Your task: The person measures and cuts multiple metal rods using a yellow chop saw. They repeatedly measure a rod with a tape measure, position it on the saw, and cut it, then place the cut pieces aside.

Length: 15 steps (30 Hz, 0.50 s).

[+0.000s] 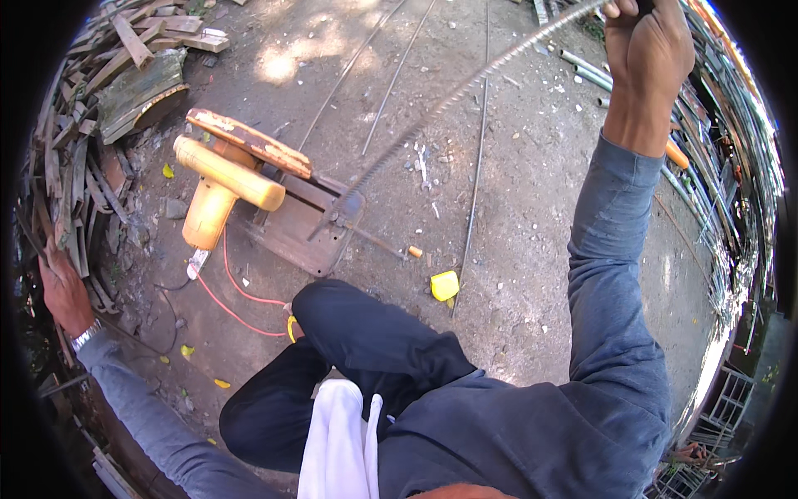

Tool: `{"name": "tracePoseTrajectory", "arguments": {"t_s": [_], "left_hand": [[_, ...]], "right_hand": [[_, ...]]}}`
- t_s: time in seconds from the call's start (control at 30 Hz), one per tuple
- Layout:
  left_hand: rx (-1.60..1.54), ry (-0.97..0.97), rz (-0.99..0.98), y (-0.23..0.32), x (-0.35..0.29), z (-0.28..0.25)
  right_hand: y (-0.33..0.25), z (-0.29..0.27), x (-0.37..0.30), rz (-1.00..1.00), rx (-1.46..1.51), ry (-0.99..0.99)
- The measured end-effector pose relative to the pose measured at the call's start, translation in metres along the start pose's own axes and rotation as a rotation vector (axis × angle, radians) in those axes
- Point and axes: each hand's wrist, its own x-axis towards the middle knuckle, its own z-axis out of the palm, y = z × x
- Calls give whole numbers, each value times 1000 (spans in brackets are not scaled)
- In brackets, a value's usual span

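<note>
Fingers of the right hand (pixel 648 50) are wrapped tight around a ribbed steel rebar (pixel 465 87), holding its far end high so the near end sits in the orange cut-off saw (pixel 241 187) on the ground. Off to the side, the left hand (pixel 62 287) rests flat on the scrap wood pile (pixel 79 166), seemingly for balance.

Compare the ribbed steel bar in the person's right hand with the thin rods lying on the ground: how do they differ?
The ribbed bar is thicker and has a ridged surface; the thin rods look smooth and slim. The ribbed bar is raised at one end, gripped by the right hand, with its other end in the orange cutting machine; the thin rods lie flat on the dirt, untouched. The ribbed bar curves; the thin rods lie nearly straight. Both are long grey metal.
</note>
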Motion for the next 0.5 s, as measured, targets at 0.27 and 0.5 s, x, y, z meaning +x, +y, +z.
{"name": "tracePoseTrajectory", "arguments": {"t_s": [0.27, 0.5], "left_hand": [[86, -235, -243, -16, -143, 26], [56, -406, -374, -79, -209, 20]], "right_hand": [[87, -115, -44, 384, -870, -71], [199, -172, -194, 468, -1385, -322]]}}
